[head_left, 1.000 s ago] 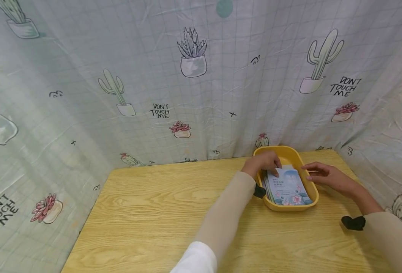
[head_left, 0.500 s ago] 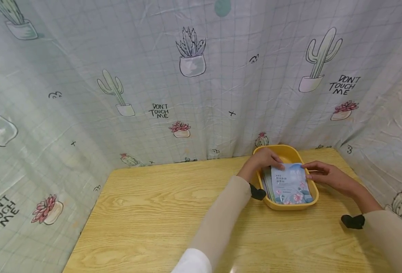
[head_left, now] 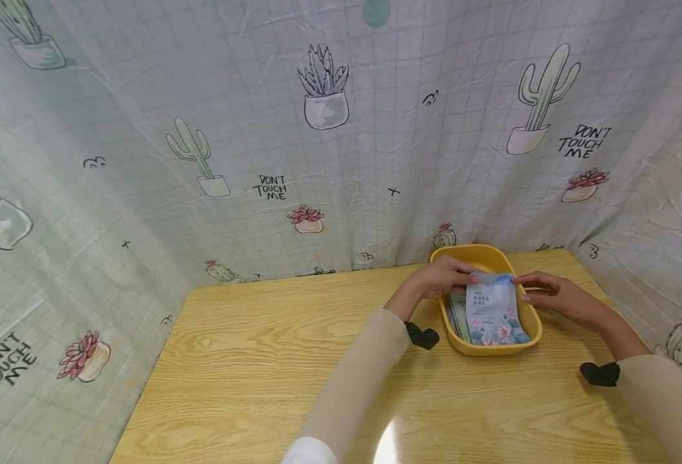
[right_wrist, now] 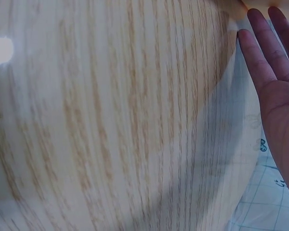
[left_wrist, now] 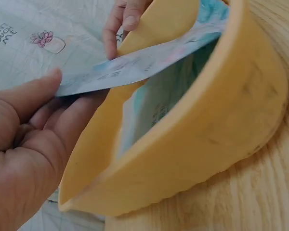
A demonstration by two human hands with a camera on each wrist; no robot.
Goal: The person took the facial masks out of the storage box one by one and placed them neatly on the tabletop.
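A yellow plastic bin point(head_left: 488, 350) stands at the table's back right. In it lies a flat light-blue packet point(head_left: 494, 316) with pink flowers and small print. My left hand point(head_left: 440, 277) pinches its upper left corner between thumb and fingers, and the left wrist view shows that end raised and bent above the bin. Green packets point(left_wrist: 156, 103) lie beneath it, partly covered. At the bin's right rim my right hand point(head_left: 569, 304) rests with loosely extended fingers near the packet's upper right corner; whether it touches the packet is unclear.
The wooden table point(head_left: 283, 348) extends to the left and front of the bin. A cactus-printed curtain point(head_left: 375, 148) hangs behind the table and along both sides, close to the bin's back. Black wrist straps point(head_left: 600, 374) sit over both beige sleeves.
My left hand has moved from inside the bin to its left rim, lifting the packet's top edge and shifting it right, which exposes green packets below. The right hand has hardly moved.
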